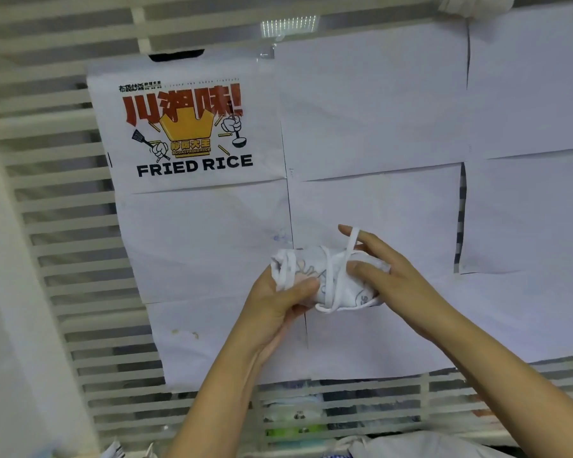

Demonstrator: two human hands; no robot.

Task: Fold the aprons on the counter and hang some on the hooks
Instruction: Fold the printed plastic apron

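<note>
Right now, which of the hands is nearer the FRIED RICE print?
Left. The left hand grips the rolled apron below and right of the print; the right hand holds its other end, farther right.

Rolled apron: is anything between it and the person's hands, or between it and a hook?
Nothing separates them: the left hand grips the rolled apron at its left end, the right hand holds the right end, with the white strap looped over one finger. No hook is visible, so that path cannot be judged.

Slat wall [57,206], paper sheets [377,110] block ahead; nearer space free.
</note>
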